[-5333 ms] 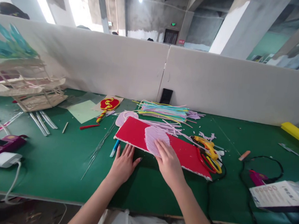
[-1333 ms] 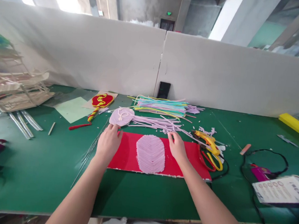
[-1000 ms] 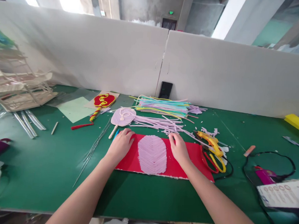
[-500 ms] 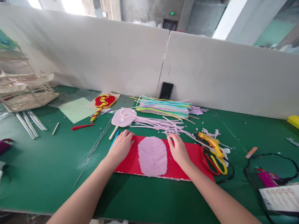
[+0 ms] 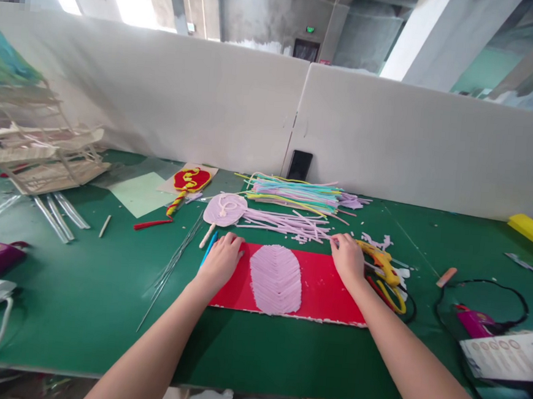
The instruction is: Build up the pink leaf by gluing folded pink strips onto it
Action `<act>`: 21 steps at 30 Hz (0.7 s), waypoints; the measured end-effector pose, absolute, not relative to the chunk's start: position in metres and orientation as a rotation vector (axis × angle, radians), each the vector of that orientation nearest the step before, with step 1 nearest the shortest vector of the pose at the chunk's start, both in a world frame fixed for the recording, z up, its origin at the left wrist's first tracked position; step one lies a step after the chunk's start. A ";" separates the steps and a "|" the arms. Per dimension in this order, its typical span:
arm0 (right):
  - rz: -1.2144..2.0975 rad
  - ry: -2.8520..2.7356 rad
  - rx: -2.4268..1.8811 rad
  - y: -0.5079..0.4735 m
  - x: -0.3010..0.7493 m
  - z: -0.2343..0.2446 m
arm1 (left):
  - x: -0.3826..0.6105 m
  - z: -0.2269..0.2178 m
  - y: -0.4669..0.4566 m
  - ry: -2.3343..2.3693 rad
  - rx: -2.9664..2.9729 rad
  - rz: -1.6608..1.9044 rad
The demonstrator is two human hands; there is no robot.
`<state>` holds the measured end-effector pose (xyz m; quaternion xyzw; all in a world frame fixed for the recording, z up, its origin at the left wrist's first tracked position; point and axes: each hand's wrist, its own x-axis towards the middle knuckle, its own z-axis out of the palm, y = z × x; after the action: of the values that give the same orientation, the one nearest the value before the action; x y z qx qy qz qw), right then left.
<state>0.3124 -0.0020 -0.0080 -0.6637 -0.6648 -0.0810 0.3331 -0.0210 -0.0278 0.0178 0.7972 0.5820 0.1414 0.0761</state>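
Note:
A red board point(image 5: 319, 286) lies in front of me. On its middle is an oval of pale pink pipe cleaners point(image 5: 276, 280) laid in a slanted, leaf-like pattern. My left hand point(image 5: 223, 259) rests on the board's left end, fingers stretched forward and lightly bent, beside a blue pen-like stick point(image 5: 208, 249). Over the far right part of the board, my right hand point(image 5: 348, 258) has its thumb and fingertips together at the end of a pink pipe cleaner, next to the loose pink pipe cleaners point(image 5: 287, 222). My fingers partly hide that contact.
Behind the board lie a round pink fan point(image 5: 226, 209), a red and yellow fan point(image 5: 192, 180) and a multicoloured pipe cleaner bundle point(image 5: 295, 192). A yellow glue gun point(image 5: 381, 261) and scissors point(image 5: 392, 295) lie right, near a black cable point(image 5: 438, 299). Thin wires point(image 5: 171, 269) lie left.
My right hand has moved right along the board's far edge, toward the ends of the loose pink pipe cleaners and the glue gun. My left hand stays on the board's left end.

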 end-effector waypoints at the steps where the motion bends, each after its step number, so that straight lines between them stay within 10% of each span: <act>1: -0.207 -1.700 -1.732 -0.001 0.314 -0.006 | -0.021 0.018 -0.028 1.741 2.390 0.427; 12: -0.107 -1.392 -1.380 -0.030 0.280 0.066 | -0.019 0.020 -0.030 1.705 2.408 0.546; 21: -0.148 -1.709 -1.496 -0.040 0.261 0.026 | 0.007 0.036 -0.031 1.573 2.273 0.716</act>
<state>0.2610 -0.0402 0.0257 -0.5967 -0.6817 -0.0589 0.4193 0.0068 -0.0314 0.0362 0.7878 0.5452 0.2484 0.1428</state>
